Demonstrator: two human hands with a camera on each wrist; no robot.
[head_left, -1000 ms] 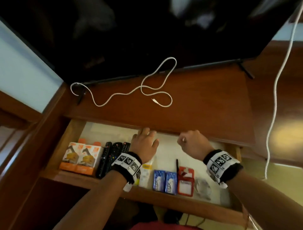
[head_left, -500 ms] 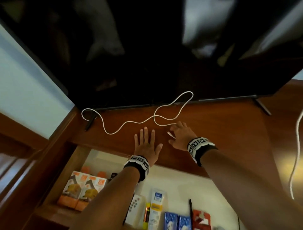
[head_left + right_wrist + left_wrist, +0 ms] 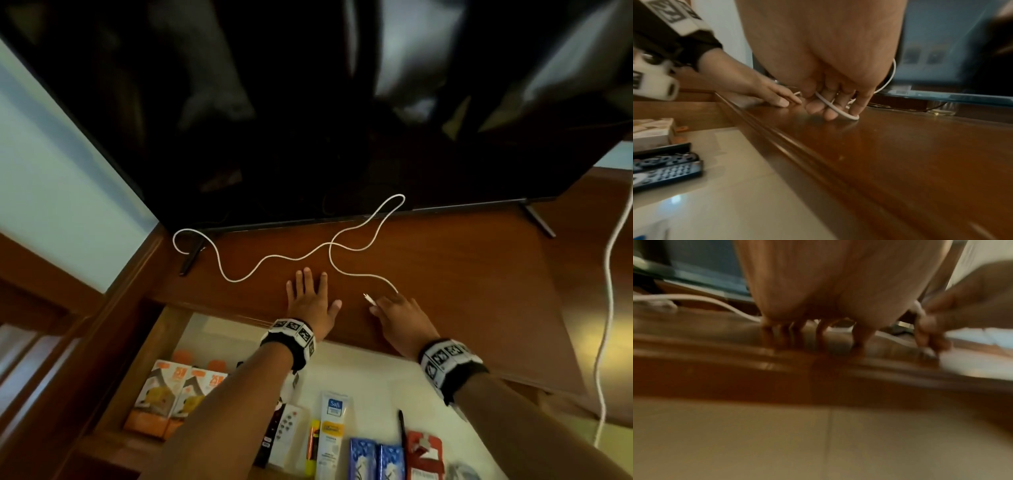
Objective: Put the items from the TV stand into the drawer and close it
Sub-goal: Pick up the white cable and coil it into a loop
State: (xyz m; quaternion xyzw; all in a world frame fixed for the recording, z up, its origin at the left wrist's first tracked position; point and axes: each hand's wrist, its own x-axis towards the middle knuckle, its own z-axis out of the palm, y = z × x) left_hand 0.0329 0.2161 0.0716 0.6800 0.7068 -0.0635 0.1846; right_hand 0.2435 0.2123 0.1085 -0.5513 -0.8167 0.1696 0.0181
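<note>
Since the earlier frame, the right grip [image 3: 399,317] has dragged the cable [image 3: 359,275] end nearer, pinching it to lift it off the bench [image 3: 462,281]. Beside it, the left grip [image 3: 310,301] lies spread flat, likely for support; the drawer [image 3: 370,373] waits open below both.

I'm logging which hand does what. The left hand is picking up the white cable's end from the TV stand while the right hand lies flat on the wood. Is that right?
The hands are swapped. The right hand has its fingers around the white cable, clearest in the right wrist view; the left hand lies flat on the TV stand.
</note>
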